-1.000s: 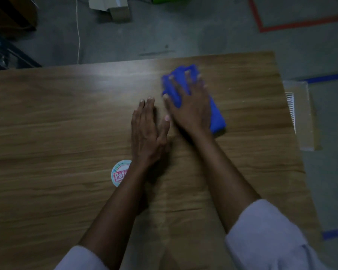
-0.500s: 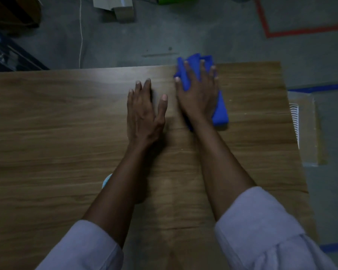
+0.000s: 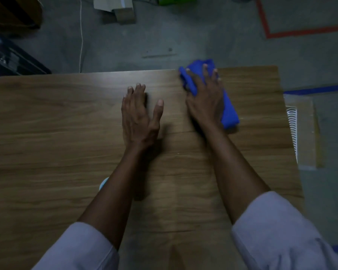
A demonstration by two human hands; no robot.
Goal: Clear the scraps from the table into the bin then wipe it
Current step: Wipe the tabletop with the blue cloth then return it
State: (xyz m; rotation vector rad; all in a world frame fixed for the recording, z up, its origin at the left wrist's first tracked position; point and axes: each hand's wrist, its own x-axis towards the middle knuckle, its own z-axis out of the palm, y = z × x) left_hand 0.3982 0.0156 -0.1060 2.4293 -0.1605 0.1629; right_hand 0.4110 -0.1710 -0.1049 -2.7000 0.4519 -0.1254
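A folded blue cloth point(image 3: 229, 112) lies at the far edge of the wooden table point(image 3: 47, 143), its far end hanging a little over the edge. My right hand point(image 3: 205, 100) presses flat on it with straight, spread fingers. My left hand point(image 3: 140, 115) rests flat on the bare wood just left of it, thumb spread out. A round pale-blue sticker point(image 3: 103, 183) peeks out from under my left forearm.
A cardboard box with a white slatted thing point(image 3: 300, 133) stands on the floor off the table's right edge. Beyond the far edge are grey floor, a white cable point(image 3: 82, 36), cardboard pieces point(image 3: 121, 10), red tape point(image 3: 300, 32) and dark shelving point(image 3: 10, 57) at left.
My right hand has pushed the blue cloth away from me to the table's far edge. My left hand slid forward too, and its forearm now covers most of the sticker.
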